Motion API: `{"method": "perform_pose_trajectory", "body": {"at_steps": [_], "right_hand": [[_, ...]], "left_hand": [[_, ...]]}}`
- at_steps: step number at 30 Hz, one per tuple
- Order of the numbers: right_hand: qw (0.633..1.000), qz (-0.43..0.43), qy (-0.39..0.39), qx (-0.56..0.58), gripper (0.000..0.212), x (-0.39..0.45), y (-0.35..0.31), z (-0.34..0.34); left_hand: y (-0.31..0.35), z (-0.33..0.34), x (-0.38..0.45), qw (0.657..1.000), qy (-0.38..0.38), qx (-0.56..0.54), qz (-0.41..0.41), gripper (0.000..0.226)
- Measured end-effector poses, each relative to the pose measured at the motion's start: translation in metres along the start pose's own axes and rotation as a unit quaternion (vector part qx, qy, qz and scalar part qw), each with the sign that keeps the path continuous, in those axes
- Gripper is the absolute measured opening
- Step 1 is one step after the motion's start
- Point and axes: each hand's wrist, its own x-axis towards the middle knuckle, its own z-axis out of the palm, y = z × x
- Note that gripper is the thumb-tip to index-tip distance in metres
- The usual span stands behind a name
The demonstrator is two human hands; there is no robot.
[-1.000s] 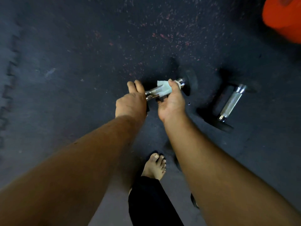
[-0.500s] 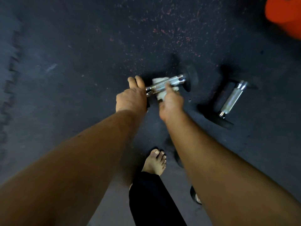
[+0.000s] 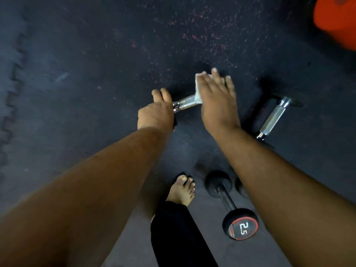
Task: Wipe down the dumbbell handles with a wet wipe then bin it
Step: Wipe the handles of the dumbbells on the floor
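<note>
While the left hand (image 3: 155,114) grips the dumbbell (image 3: 185,102), the right hand (image 3: 218,101) presses the wipe (image 3: 198,91)

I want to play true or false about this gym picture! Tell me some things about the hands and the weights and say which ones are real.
1. The left hand grips one end of a dumbbell. True.
2. The right hand lies with straight fingers over a white wipe on that dumbbell's handle. True.
3. The wipe is already in a bin. False: it is under the right hand, and no bin can be made out.
4. The dumbbell near the bare foot reads 2.5 on its end. True.
5. Only one dumbbell is in the picture. False: three show, including one lying on the floor to the right.
6. The person wears shoes. False: the foot in view is bare.
</note>
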Motion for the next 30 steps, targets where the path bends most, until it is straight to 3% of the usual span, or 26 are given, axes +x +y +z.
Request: {"method": "perform_pose_trajectory", "body": {"at_steps": [2, 3, 6, 11, 15, 17, 21, 25, 28, 30], "right_hand": [[0.979, -0.057, -0.13, -0.144, 0.053, 0.014, 0.003, 0.009], [0.968, -0.069, -0.16, -0.182, 0.049, 0.017, 0.002, 0.014], [0.964, -0.082, -0.167, -0.191, 0.043, 0.018, -0.004, 0.024], [0.959, -0.168, -0.224, -0.043, 0.054, 0.033, -0.007, 0.032], [0.952, -0.114, -0.209, -0.193, 0.032, 0.044, 0.007, 0.021], [0.957, -0.08, -0.188, -0.205, 0.029, 0.041, 0.001, 0.023], [0.968, -0.109, -0.216, -0.071, 0.044, 0.022, -0.034, 0.041], [0.973, -0.122, -0.172, 0.09, 0.06, 0.0, -0.024, 0.032], [0.968, 0.027, -0.003, 0.249, 0.044, -0.037, -0.024, 0.035], [0.94, 0.132, 0.03, 0.313, 0.036, -0.049, -0.038, 0.043]], "left_hand": [[0.0, -0.001, -0.001, 1.0, 0.0, 0.009, 0.002, 0.129], [-0.001, -0.001, 0.0, 1.0, -0.001, 0.013, 0.003, 0.13], [-0.004, -0.004, 0.002, 1.0, -0.006, 0.01, 0.003, 0.129], [-0.003, 0.001, -0.001, 1.0, -0.003, 0.013, 0.017, 0.129], [-0.005, 0.0, 0.0, 1.0, 0.005, 0.002, 0.014, 0.128], [-0.004, -0.001, 0.002, 1.0, 0.005, 0.008, 0.024, 0.13], [-0.008, -0.001, 0.003, 0.999, -0.016, 0.015, 0.03, 0.132], [-0.021, -0.002, 0.016, 0.996, -0.032, 0.02, 0.08, 0.107], [-0.043, -0.002, 0.033, 0.989, -0.052, -0.052, 0.128, 0.111], [-0.061, 0.002, 0.045, 0.969, -0.066, -0.179, 0.159, 0.116]]}}
